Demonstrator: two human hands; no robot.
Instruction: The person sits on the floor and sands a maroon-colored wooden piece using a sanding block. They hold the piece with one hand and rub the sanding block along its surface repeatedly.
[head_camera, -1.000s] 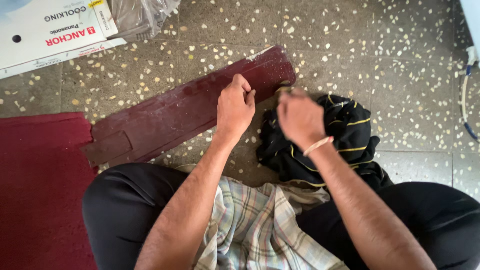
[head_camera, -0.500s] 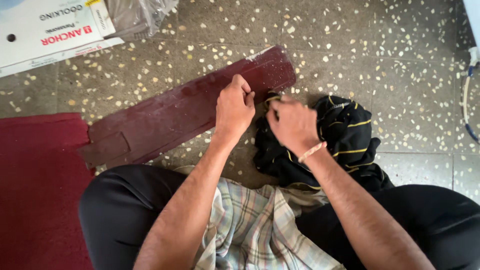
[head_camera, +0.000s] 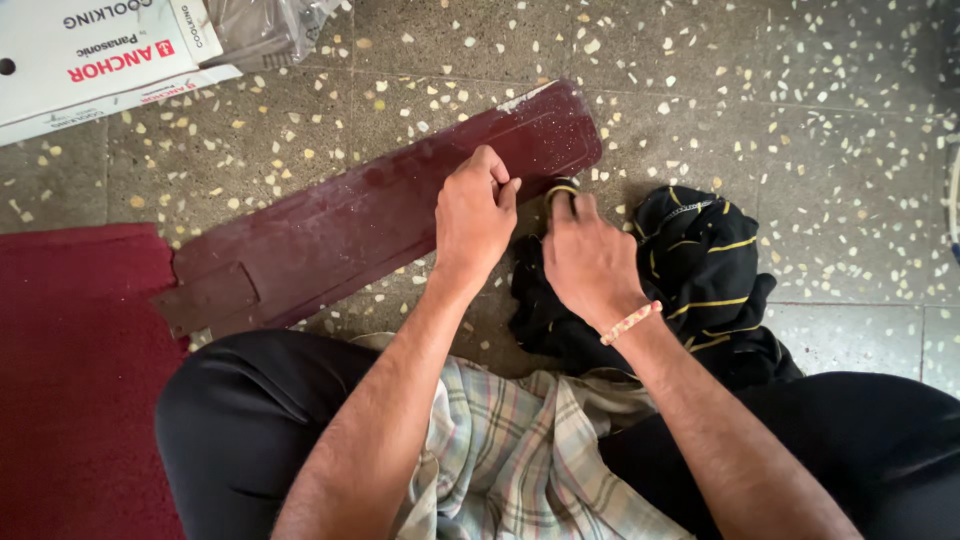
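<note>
Two hands meet at the near edge of a dark red fan blade on a speckled floor.

The left hand (head_camera: 473, 215) rests on the fan blade (head_camera: 380, 215), fingers curled and pressed together. The right hand (head_camera: 588, 262) lies on a black cloth with yellow stripes (head_camera: 705, 265), fingers bunched on its fold at the blade's edge. A red mat (head_camera: 70, 380) lies left; a white carton (head_camera: 95, 50) beyond.

My arms are bare to the elbow; a beaded bracelet (head_camera: 628, 323) (pink and yellow) circles my right wrist, above black trousers (head_camera: 235, 430) and checked cloth (head_camera: 520, 455).
</note>
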